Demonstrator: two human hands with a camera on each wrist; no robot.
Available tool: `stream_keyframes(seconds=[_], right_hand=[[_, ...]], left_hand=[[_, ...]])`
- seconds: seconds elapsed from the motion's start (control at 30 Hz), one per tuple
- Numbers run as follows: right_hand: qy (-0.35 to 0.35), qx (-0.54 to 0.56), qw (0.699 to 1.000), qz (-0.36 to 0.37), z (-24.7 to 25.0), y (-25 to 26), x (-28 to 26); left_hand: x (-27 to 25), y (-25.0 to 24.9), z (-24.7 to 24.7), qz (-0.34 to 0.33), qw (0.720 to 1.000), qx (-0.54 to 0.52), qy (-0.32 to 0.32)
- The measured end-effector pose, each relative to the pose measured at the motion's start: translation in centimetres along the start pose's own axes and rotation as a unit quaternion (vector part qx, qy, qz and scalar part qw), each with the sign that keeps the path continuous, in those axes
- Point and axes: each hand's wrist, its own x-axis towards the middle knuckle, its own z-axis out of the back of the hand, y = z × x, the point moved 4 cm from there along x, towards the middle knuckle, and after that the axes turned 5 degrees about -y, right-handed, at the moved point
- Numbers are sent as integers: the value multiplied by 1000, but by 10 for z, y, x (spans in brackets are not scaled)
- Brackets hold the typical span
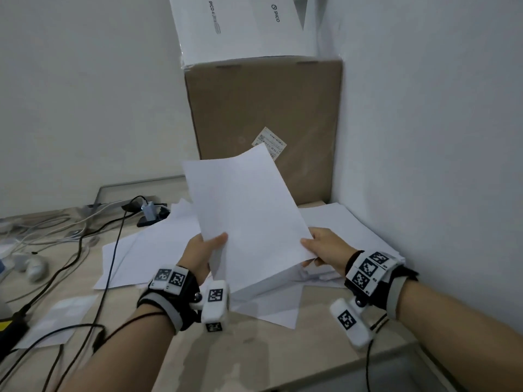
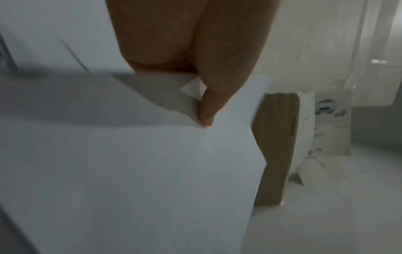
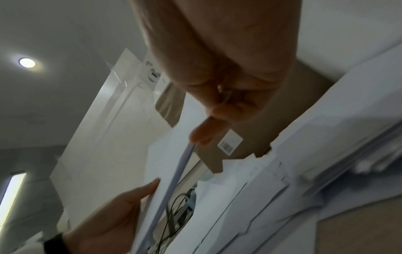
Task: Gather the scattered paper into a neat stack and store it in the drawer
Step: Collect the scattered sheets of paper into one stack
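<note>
Left hand (image 1: 204,251) and right hand (image 1: 325,247) both pinch lower edges of sheets (image 1: 249,210), held tilted above surface (image 1: 254,349) at frame centre. More paper (image 1: 147,256) scattered beneath, spreading left and right. Box (image 1: 263,114) upright behind, against wall at upper centre. Cables (image 1: 85,241) crowd left side. Open surface along bottom edge.
</note>
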Motion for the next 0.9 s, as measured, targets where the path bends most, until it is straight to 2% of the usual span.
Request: stream_keyframes(seconds=[0.07,0.17,0.27,0.3,0.33,0.4,0.5,0.57,0.63,0.73,0.9], right_hand=[[-83,6,996,-14,32,-13,4],[-203,-16,978,-51,85,-36,8],[-251,-69,960,-106,121,-57,12],[-256,-49,955,-141,130,-70,15],[-240,-91,951,-170,135,-78,18],[-180,-297,922,-170,137,-87,25],[-177,-307,913,-203,134,-89,28],[-213,-350,881,-236,133,-84,27],[-220,-409,855,-231,125,-72,26],[-141,-441,873,-154,91,-43,27],[18,-356,931,-77,-2,-6,34]], left_hand=[[4,8,-23,4,1000,5,15],[7,26,-40,32,999,15,-10],[8,45,-37,41,997,61,-38],[9,50,-33,44,995,71,-50],[9,54,-27,46,994,79,-63],[8,60,-15,51,990,95,-89],[13,63,10,49,982,126,-131],[16,61,27,40,973,167,-155],[19,57,44,34,958,220,-181],[20,50,68,48,931,284,-225],[14,45,106,117,888,340,-286]])
